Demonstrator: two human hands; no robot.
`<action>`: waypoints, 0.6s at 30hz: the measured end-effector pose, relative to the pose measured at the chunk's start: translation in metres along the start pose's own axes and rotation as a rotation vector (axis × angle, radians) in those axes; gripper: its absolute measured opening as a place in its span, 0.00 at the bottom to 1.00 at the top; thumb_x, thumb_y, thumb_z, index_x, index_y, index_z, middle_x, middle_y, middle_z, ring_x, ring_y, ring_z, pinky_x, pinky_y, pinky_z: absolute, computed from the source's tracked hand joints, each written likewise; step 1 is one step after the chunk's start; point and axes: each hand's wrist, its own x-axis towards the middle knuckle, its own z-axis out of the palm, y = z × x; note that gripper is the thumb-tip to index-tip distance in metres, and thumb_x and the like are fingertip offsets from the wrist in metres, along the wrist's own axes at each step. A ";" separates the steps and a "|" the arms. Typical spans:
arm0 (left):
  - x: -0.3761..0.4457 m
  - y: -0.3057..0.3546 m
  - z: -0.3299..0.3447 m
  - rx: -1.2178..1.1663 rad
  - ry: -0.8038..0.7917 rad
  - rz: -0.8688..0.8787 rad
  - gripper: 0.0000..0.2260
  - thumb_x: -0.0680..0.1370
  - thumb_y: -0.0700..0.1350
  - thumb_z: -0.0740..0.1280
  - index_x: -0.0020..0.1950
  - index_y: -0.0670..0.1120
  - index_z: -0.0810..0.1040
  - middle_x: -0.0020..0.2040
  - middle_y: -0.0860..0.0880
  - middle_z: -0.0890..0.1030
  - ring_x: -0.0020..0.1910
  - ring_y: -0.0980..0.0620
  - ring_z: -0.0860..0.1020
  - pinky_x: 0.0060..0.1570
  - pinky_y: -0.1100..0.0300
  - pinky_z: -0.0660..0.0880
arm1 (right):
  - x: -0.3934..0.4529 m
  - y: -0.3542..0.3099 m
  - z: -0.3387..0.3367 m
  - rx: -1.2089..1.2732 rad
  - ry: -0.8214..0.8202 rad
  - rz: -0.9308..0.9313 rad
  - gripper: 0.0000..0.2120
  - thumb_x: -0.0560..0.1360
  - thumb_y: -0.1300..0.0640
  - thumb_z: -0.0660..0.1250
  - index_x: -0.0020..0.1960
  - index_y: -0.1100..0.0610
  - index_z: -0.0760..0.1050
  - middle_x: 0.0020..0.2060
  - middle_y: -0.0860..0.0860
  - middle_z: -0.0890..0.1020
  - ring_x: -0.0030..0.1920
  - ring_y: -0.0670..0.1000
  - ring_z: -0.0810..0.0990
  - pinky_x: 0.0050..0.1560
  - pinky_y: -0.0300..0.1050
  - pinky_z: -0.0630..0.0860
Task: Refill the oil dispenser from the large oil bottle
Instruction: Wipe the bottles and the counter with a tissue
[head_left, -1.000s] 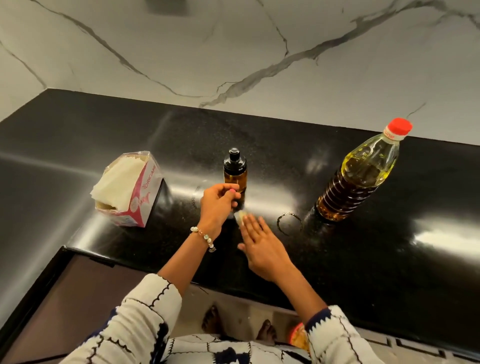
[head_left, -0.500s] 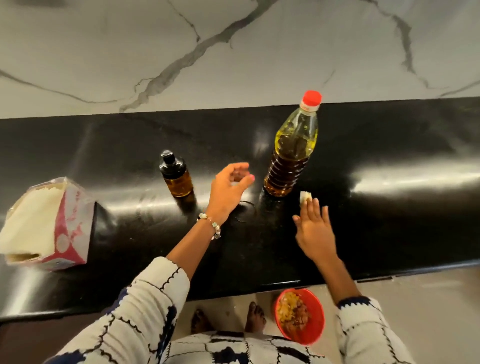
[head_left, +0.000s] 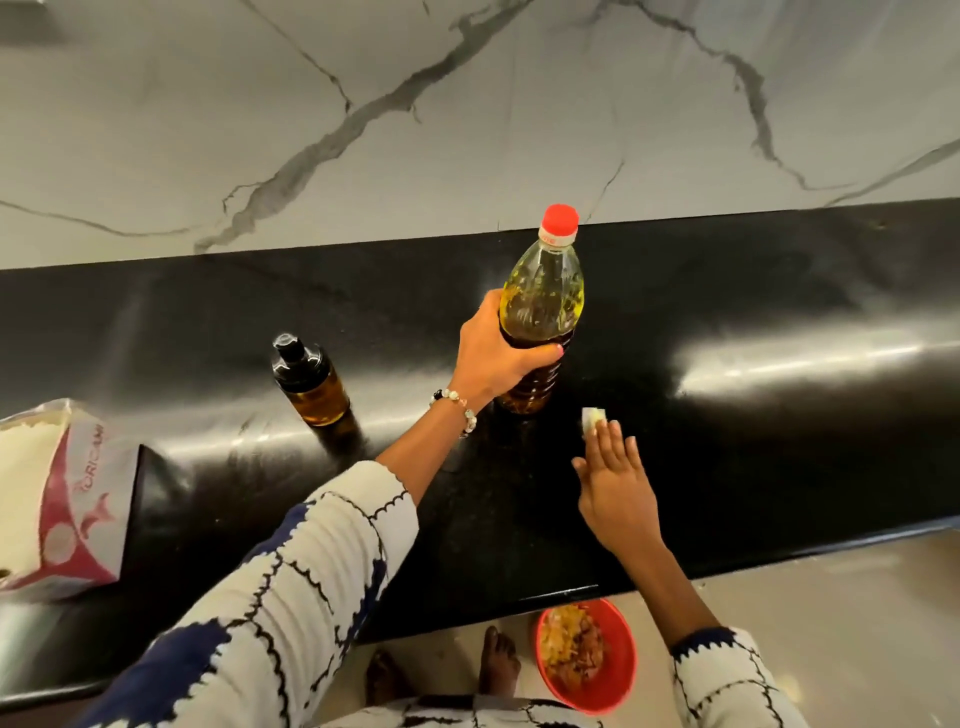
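While the large oil bottle (head_left: 540, 312) is gripped by the left hand (head_left: 493, 353), a small white wad (head_left: 593, 417) is pressed under the flat right hand (head_left: 615, 493) on the counter (head_left: 753, 441).

Single head-worn view — steeply down, close over the black counter (head_left: 727, 291) — marble wall (head_left: 467, 104) behind.

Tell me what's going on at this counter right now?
A person stands at a black stone counter. The left hand grips the large clear oil bottle with a red cap around its middle; the cap is on. The right hand presses a small white wad, probably tissue, flat on the counter. The small amber oil dispenser with a black top stands capped and untouched to the left.
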 end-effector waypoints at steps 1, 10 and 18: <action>0.001 -0.001 -0.002 -0.012 0.019 -0.004 0.34 0.59 0.52 0.80 0.62 0.49 0.72 0.54 0.54 0.81 0.55 0.56 0.79 0.57 0.51 0.78 | 0.006 -0.001 -0.002 0.022 -0.001 0.047 0.32 0.80 0.46 0.35 0.74 0.66 0.54 0.74 0.62 0.59 0.76 0.57 0.52 0.75 0.51 0.43; 0.014 0.004 -0.048 -0.085 0.287 -0.056 0.29 0.60 0.50 0.80 0.58 0.50 0.75 0.51 0.55 0.81 0.51 0.58 0.80 0.52 0.58 0.80 | 0.032 -0.035 -0.007 0.025 -0.166 -0.182 0.26 0.83 0.50 0.44 0.76 0.61 0.43 0.76 0.56 0.43 0.76 0.53 0.39 0.75 0.50 0.38; 0.015 0.018 -0.113 -0.008 0.482 0.006 0.26 0.61 0.48 0.81 0.55 0.49 0.75 0.47 0.56 0.80 0.46 0.59 0.80 0.44 0.67 0.78 | 0.113 -0.052 -0.007 0.097 -0.041 0.024 0.27 0.82 0.56 0.52 0.74 0.71 0.52 0.73 0.69 0.55 0.75 0.66 0.52 0.74 0.60 0.49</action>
